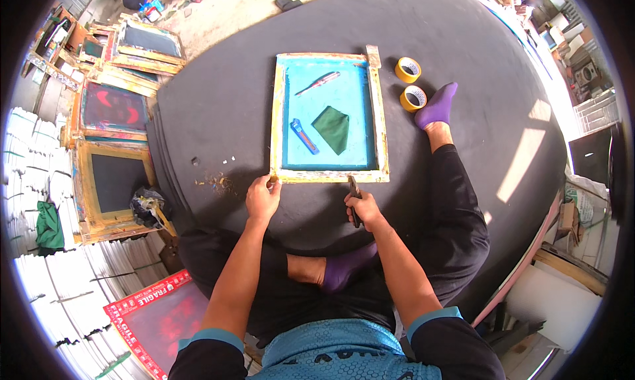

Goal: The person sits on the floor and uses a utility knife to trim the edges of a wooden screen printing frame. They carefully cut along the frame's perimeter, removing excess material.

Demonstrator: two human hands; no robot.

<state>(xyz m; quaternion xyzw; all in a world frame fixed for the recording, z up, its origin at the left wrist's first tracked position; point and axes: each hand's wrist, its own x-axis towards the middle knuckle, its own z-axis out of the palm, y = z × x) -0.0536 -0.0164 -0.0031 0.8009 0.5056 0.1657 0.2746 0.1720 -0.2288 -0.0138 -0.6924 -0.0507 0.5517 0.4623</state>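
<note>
A wooden screen frame (382,142) with blue mesh lies flat on the dark padded surface in front of me. My left hand (263,198) grips its near left corner, fingers closed on the wood. In my right hand (365,208) are dark pliers (355,189), held upright with their jaws against the near rail of the frame. Whether the jaws bite on anything is too small to tell. On the mesh rest a screwdriver (320,82), a blue utility knife (304,136) and a folded green cloth (333,130).
Two yellow tape rolls (408,70) sit right of the frame, close to my foot in a purple sock (438,105). A pale flat piece (373,56) lies on the far right corner. Wood scraps (218,181) are scattered at left. Several other screen frames (112,152) lean beyond the left edge.
</note>
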